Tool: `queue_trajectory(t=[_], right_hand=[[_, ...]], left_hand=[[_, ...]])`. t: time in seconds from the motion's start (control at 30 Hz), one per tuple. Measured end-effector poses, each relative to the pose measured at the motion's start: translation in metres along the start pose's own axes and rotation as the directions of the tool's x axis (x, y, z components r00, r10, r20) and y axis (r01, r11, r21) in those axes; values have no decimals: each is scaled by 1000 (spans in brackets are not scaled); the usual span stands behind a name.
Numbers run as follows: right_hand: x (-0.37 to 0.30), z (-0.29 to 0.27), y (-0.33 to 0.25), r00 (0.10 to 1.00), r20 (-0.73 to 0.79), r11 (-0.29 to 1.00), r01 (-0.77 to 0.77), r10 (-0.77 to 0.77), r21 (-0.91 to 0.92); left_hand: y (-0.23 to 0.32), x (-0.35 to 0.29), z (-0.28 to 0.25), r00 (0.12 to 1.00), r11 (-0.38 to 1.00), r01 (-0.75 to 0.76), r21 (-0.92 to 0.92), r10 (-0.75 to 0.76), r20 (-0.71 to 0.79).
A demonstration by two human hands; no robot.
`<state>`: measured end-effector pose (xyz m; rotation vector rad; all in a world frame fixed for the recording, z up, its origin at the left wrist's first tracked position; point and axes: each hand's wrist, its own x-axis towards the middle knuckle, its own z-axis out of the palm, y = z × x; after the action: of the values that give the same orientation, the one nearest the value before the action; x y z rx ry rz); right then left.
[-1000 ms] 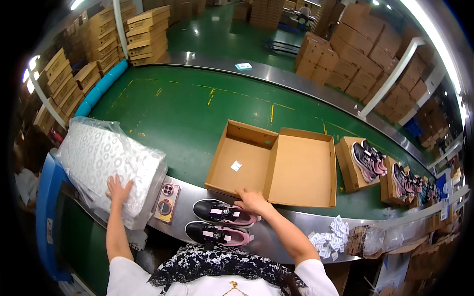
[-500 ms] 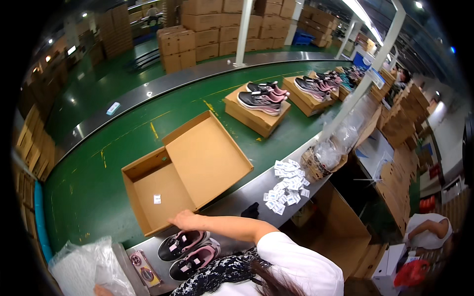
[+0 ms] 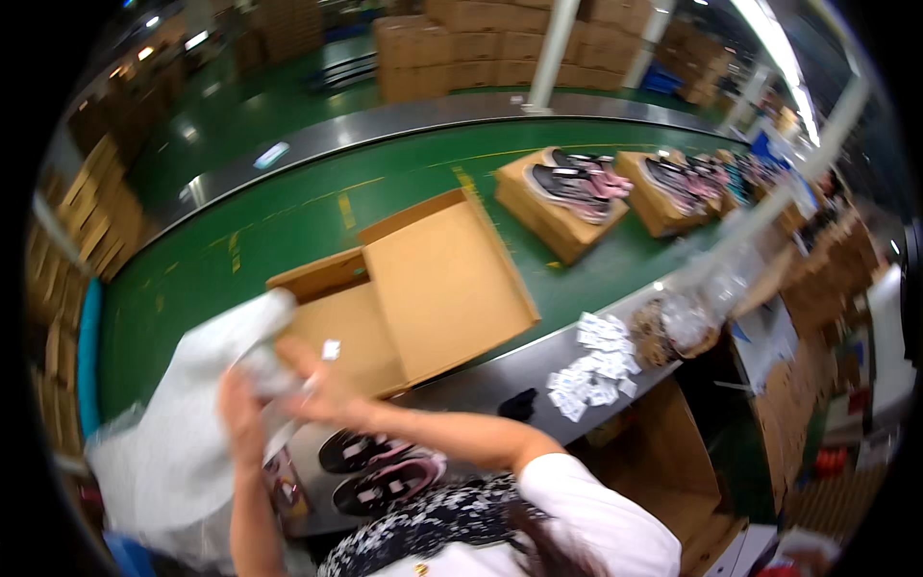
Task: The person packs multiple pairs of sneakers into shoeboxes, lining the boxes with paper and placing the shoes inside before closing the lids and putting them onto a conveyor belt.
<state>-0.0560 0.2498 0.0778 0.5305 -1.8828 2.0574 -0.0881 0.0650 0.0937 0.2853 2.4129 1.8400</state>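
A large white sheet of thin wrapping paper (image 3: 183,413) is raised at the left, creased and blurred by motion. My left hand (image 3: 242,409) is closed on its right side. Close beside it my right hand (image 3: 322,389) pinches the bunched edge of the paper, though its fingers are smeared. Behind my right hand lies an open brown shoe box (image 3: 452,298), its lid folded out to the right and a small white packet (image 3: 331,349) in its bottom. Below my right forearm rest two black and pink sneakers (image 3: 389,486) side by side, partly covered by the arm.
Several white packets (image 3: 596,370) lie heaped on the metal ledge, near a black crumpled item (image 3: 519,404). Further right, shoe boxes (image 3: 558,226) carry sneakers on the green belt. A basket with clear plastic (image 3: 685,325) stands at the ledge. A small colourful package (image 3: 286,486) lies beside the sneakers.
The white paper has come up from the stack at the lower left in my left hand. My right hand has left the box's near edge and moved left to the paper. The view has shifted.
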Motion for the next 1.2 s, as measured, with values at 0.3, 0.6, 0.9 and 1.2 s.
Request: queue_trajectory(t=[0.3, 0.6, 0.9, 1.2], right_hand=[[-23, -226, -16, 613, -748, 756, -356, -256, -550], [-101, -342, -28, 442, -823, 559, -605, -356, -567], [-118, -133, -48, 946, 230, 298, 293, -229, -908], [-153, -34, -6, 597, 706, 477, 527, 381, -703]], left_hand=[[2, 44, 72, 869, 422, -420, 803, 441, 223], [-155, 58, -42, 942, 314, 257, 914, 131, -310], [-243, 70, -40, 794, 782, 582, 223, -606, 53], [-173, 66, 22, 948, 967, 233, 101, -203, -244]])
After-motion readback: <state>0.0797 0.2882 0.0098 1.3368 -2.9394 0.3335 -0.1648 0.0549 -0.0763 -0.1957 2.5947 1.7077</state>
